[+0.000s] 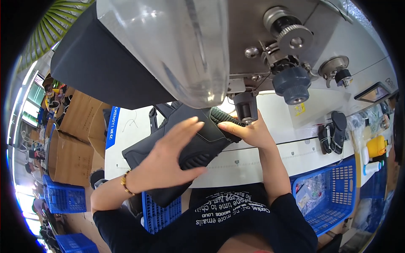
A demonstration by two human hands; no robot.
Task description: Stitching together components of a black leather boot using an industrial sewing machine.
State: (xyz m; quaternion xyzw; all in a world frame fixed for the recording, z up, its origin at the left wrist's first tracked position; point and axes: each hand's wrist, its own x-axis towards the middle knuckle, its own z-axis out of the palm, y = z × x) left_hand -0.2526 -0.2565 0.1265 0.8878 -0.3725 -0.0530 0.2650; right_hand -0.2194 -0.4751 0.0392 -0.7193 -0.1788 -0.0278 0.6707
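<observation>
A black padded piece, perhaps part of a bag, lies on the white sewing machine table, its far end under the machine head. It has a ribbed edge and a dark strap at its far left; its exact kind is not clear. Over its left part is my left hand, open, with thumb and fingers apart; whether it touches the piece I cannot tell. My right hand grips the ribbed edge, thumb on top and the other fingers mostly hidden. That hand is right beside the sewing machine's needle area.
Above the work hangs the machine head with a clear cover and grey tension knobs. A tied black bundle lies on the right of the table. Blue baskets and cardboard boxes stand around.
</observation>
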